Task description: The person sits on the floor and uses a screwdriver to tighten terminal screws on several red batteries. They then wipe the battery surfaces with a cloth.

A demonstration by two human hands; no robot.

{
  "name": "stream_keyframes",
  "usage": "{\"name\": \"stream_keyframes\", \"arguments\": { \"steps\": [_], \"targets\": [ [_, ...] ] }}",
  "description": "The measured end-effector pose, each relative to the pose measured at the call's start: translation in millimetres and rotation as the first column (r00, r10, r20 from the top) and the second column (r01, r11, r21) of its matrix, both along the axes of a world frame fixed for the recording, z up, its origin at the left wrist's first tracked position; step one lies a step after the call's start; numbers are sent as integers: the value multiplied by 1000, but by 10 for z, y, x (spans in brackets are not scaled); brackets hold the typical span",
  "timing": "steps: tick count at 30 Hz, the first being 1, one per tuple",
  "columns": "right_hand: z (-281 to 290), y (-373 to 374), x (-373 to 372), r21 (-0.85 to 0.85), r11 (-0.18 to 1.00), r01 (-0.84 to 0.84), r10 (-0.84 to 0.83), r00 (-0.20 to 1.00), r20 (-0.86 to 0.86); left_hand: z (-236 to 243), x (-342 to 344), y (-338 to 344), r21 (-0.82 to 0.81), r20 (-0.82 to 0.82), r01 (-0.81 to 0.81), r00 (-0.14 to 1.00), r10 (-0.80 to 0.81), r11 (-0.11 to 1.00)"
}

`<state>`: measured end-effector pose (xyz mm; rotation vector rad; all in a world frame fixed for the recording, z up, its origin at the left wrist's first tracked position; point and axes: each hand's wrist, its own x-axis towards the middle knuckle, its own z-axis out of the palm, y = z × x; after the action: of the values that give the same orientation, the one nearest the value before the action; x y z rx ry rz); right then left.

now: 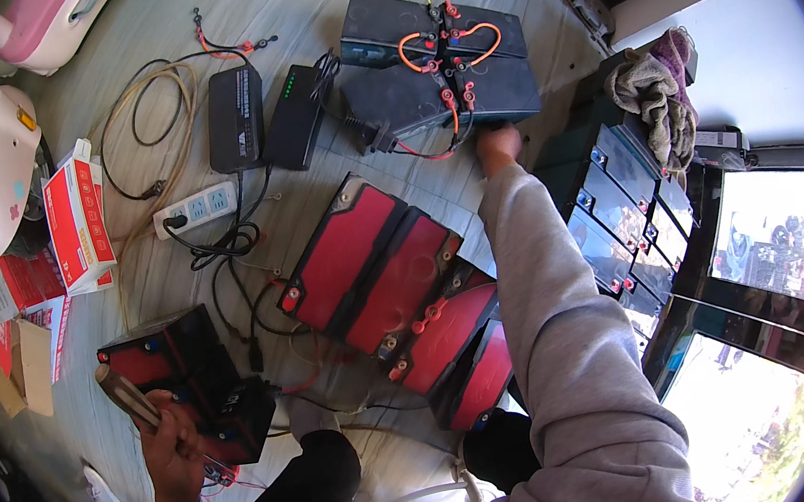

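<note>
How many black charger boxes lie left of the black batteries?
2: one box nearer the white power strip, another with green lights beside the black batteries. Others may be hidden.

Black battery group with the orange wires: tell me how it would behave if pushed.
The black battery group, made of bulky blocks, is probably heavy and hard to slide. Its broad footprint suggests little tipping. The curved orange wires look flexible, so they would likely bend rather than resist.
</note>
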<state>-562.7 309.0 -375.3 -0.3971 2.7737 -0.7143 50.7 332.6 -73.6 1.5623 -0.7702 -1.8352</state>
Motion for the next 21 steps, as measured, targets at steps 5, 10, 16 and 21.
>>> {"name": "stream_keyframes", "arguments": {
  "steps": [5,10,16,21],
  "targets": [
    [194,49,138,119,987,-109,82,974,209,-7,-3,10,54,-113,46,993,-39,997],
    [1597,308,1028,-452,839,-302,414,894,172,-27,-229,114,151,-350,34,936,22,988],
    [3238,1059,2770,-629,212,-748,972,231,53,-61,-837,407,339,-766,315,640,66,887],
    [3563,1583,3315,-329,-27,-944,991,18,-133,-129,-960,746,353,-837,464,544,53,813]
  ]
}}
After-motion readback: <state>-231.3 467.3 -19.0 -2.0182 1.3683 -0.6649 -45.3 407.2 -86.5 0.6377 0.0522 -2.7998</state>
